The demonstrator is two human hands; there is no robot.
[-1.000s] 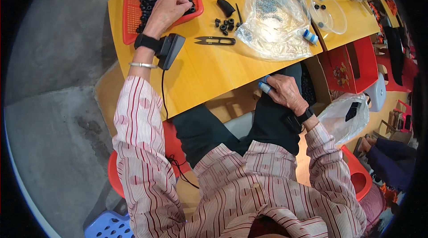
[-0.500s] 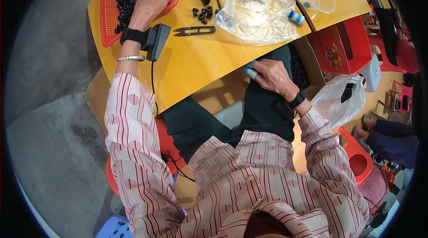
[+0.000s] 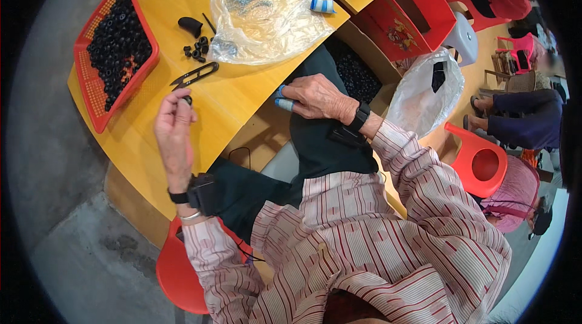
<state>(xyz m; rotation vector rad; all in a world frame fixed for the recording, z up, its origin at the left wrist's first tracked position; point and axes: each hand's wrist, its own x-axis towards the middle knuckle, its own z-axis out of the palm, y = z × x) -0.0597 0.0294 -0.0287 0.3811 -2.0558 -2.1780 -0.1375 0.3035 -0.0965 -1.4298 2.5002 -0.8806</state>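
Note:
My left hand [image 3: 174, 133] is over the front of the yellow table [image 3: 212, 102], pinching a small black rubber-like part [image 3: 187, 99] between thumb and fingertips. A red plastic basket [image 3: 148, 60] full of small black ring-like parts [image 3: 118, 45] stands behind and left of that hand. Black thread snips [image 3: 197, 75] lie just beyond its fingertips. My right hand [image 3: 321, 96] rests over my right thigh beside the table edge. Blue tape wraps two of its fingertips, which are slightly apart, and I see nothing between them.
Several loose black pieces [image 3: 197, 51] and a curved black piece [image 3: 190, 25] lie by a clear plastic bag [image 3: 260, 33]. A blue-and-white roll [image 3: 322, 5] sits at the bag's right. Under the table are an open cardboard box [image 3: 373, 51] of black parts and a red bin [image 3: 418, 11].
My left hand has come out of the basket toward me and now holds a black part. The view has shifted, while my right hand stays over my thigh.

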